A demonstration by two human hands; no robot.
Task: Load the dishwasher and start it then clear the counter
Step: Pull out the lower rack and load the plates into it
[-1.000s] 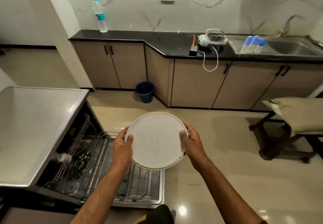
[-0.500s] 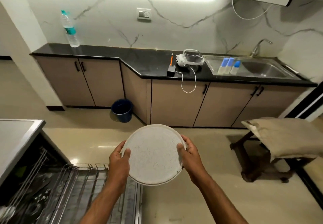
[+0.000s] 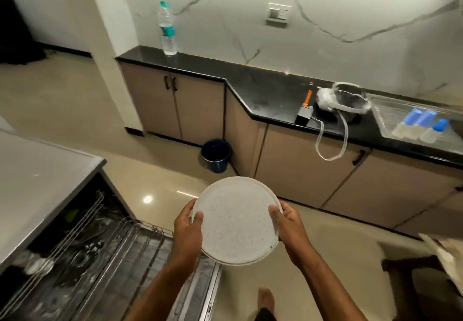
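I am gripping a speckled plate by its rim, left hand and right hand clasping opposite sides, above the dishwasher's pulled-out rack; a blue bin is standing beyond, by the desk.

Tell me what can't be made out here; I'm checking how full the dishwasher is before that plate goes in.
All in the head view:
- Pulled-out wire lower rack: blurred, and its near part is hidden by the left hand and forearm.
- Dishwasher interior under the grey steel countertop: dark; contents unclear.
- Underside of the round white speckled plate: faces away. The right hand covers part of its rim.
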